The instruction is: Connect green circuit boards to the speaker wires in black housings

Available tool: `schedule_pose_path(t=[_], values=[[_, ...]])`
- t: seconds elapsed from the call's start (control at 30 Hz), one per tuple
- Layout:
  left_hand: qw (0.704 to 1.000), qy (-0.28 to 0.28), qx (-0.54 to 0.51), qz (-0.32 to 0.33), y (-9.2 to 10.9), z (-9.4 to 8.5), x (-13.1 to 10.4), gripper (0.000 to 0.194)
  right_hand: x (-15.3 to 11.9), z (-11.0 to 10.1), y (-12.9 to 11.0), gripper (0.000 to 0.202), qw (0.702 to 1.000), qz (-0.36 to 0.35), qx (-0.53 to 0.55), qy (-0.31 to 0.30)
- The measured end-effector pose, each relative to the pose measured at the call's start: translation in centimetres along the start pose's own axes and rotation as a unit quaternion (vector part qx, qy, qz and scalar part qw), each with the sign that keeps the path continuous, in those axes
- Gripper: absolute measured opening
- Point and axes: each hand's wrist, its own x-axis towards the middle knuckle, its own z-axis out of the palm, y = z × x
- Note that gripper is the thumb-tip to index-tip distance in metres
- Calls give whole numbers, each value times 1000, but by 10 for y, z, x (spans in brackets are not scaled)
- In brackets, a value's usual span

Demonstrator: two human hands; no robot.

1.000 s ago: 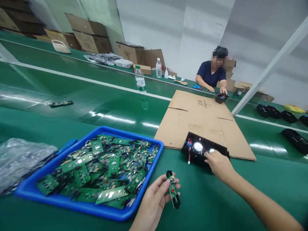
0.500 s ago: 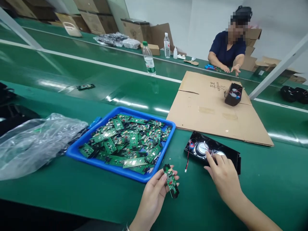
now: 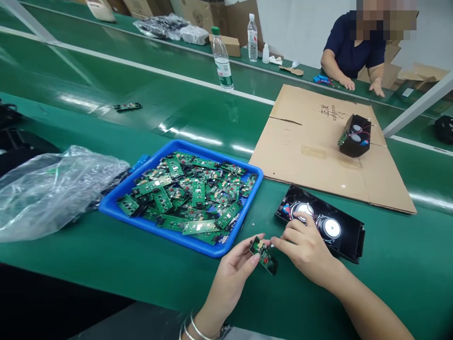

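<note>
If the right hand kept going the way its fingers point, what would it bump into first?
The right hand points leftward at the small circuit board held by the left hand; its fingertips look nearly touching it already. Beyond lies the blue tray, though depth is unclear.

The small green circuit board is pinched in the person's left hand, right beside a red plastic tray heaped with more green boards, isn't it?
Not quite: the plastic tray is blue, not red, as the head view shows. The rest holds: the left hand pinches the small green circuit board, right beside that tray heaped with more green boards.
</note>
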Motion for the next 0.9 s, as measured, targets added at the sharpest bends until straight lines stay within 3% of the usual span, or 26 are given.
schedule_pose_path(t=[0.13,0.33,0.57,0.77,0.9], values=[[992,56,76,86,5,6,3,34,1,0,0,23,997,69,37,-2],[997,59,-11,41,13,17,10,42,7,6,-7,15,986,158,60,-1],[997,52,-44,45,11,26,14,50,8,18,-11,24,985,167,-5,54],[994,91,-38,54,6,27,21,47,12,19,-13,23,976,193,-6,101],[995,80,-12,62,2,26,17,45,12,19,-12,22,977,187,-12,99]])
